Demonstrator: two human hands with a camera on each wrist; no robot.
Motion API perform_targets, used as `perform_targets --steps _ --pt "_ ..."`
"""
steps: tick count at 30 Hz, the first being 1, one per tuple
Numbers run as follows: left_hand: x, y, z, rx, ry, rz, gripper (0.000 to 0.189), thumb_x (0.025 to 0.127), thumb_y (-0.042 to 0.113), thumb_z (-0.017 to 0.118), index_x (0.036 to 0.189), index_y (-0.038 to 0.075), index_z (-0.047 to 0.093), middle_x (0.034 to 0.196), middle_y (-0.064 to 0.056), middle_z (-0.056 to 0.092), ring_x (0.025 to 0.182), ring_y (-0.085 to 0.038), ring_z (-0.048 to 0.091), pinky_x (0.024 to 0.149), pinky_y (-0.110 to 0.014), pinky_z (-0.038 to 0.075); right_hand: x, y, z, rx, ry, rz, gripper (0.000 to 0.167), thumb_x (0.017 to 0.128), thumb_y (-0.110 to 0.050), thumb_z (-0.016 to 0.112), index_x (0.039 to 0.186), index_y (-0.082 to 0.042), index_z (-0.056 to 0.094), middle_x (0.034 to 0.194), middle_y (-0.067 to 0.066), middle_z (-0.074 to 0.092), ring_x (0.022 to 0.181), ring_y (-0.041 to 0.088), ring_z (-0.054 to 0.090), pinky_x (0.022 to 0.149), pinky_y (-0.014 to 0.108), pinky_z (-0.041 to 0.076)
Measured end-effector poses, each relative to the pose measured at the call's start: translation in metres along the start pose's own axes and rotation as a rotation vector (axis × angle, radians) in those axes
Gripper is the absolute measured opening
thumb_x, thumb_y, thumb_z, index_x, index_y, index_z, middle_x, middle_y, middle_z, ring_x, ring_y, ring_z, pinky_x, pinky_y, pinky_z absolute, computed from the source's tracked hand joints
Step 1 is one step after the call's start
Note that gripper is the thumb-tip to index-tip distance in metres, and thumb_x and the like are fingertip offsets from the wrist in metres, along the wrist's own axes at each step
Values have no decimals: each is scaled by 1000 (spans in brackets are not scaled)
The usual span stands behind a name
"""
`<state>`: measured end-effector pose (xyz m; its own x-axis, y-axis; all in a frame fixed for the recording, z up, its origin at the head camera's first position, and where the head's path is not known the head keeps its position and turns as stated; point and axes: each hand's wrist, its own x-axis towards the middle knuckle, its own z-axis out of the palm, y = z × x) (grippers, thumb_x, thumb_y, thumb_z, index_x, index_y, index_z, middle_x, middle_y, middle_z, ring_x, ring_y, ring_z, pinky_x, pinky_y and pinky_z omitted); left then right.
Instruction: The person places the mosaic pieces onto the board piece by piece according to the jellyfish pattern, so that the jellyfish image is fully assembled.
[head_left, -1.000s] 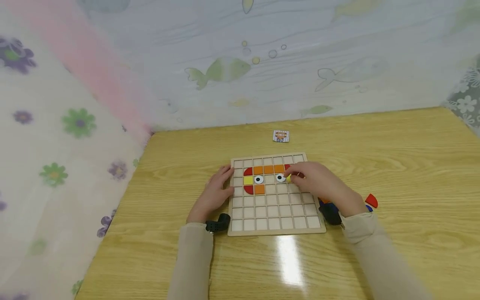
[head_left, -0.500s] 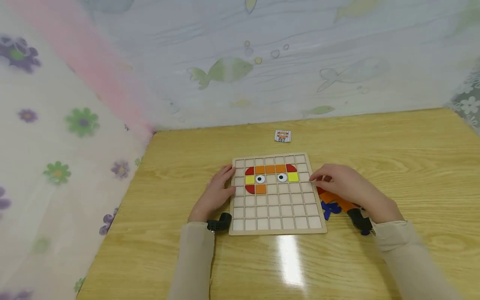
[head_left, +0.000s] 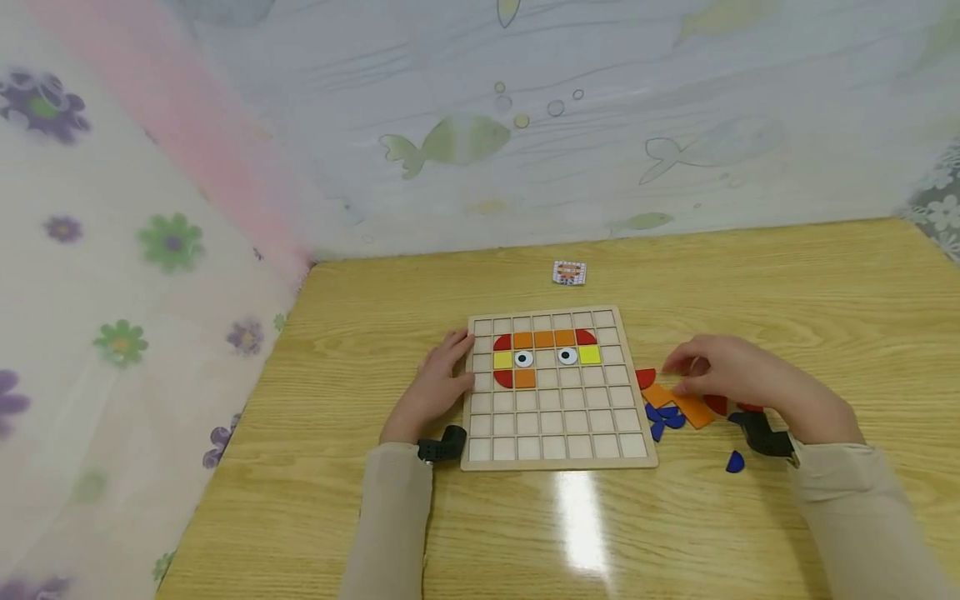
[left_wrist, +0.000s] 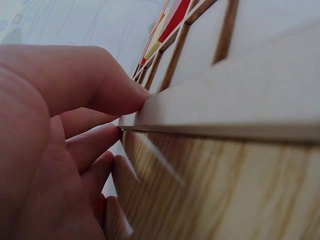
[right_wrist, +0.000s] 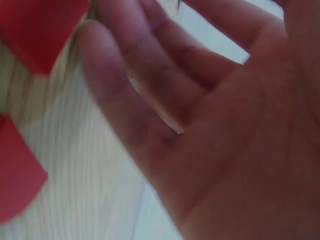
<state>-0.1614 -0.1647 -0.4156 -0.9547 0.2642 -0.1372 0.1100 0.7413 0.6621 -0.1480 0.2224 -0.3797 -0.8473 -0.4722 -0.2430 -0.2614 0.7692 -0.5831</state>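
Red pieces partly hidden below right hand, fingers loosely open, right of board. Left hand, fingers relaxed, touches board's left edge.

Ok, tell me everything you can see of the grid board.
The grid board is thin, pale and wood-like, roughly square, with a rim around rows of square cells. It lies flat on the table. Some cells hold coloured pieces and two eye discs. The left hand touches its left edge.
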Motion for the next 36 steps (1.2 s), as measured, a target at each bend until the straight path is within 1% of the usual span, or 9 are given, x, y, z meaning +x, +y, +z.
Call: perform_targets --steps 4,8,10,13,15,20,24,31,36 --pt "0 1 0 5 -1 0 61 84 15 49 141 16 29 147 3 18 135 -12 4 107 -40 0 0 5 0 25 -82 22 38 76 -28 69 105 -6 60 99 6 56 82 19 51 69 33 45" --pt "0 0 0 13 7 3 60 83 15 50 141 16 30 147 3 18 135 -13 4 107 -41 1 3 6 3 2 -101 -3 41 73 -26 72 104 -4 57 101 11 51 86 24 49 73 39 44" --pt "0 0 0 19 13 6 60 83 15 50 140 16 31 147 3 19 135 -14 5 107 -41 2 3 5 4 -7 -90 -15 40 73 -25 72 103 -4 56 102 12 51 91 26 50 76 42 44" --pt "0 0 0 24 16 11 61 83 14 50 140 15 31 147 3 19 135 -15 5 107 -42 3 4 5 4 6 -76 -10 37 74 -22 72 102 -3 56 100 11 53 89 26 51 76 42 44" --pt "0 1 0 25 18 8 61 82 14 50 140 16 31 147 3 19 135 -14 6 107 -41 3 5 4 4 15 -62 5 35 75 -21 70 101 -3 57 97 8 55 87 24 51 75 40 44" --pt "0 0 0 32 26 28 61 82 13 50 140 14 31 147 1 20 135 -16 6 107 -41 3 6 4 4 -7 -16 31 28 78 -20 68 99 -6 58 85 1 55 75 17 48 66 32 42" --pt "0 0 1 33 27 35 60 83 13 50 140 13 32 146 1 21 135 -15 7 107 -38 3 6 5 4 -15 10 41 26 79 -20 67 99 -7 58 83 0 54 72 16 47 65 31 41" --pt "1 0 1 29 28 32 59 83 13 50 139 13 33 146 2 21 135 -15 7 107 -40 4 9 6 4 -5 34 32 24 78 -17 67 96 -6 56 80 1 53 70 17 46 63 31 41" --pt "1 0 1 16 21 28 59 83 12 50 139 13 33 146 2 20 135 -15 6 107 -38 3 9 6 6 30 34 36 23 79 -19 67 95 -7 55 79 0 54 69 16 48 62 30 41"
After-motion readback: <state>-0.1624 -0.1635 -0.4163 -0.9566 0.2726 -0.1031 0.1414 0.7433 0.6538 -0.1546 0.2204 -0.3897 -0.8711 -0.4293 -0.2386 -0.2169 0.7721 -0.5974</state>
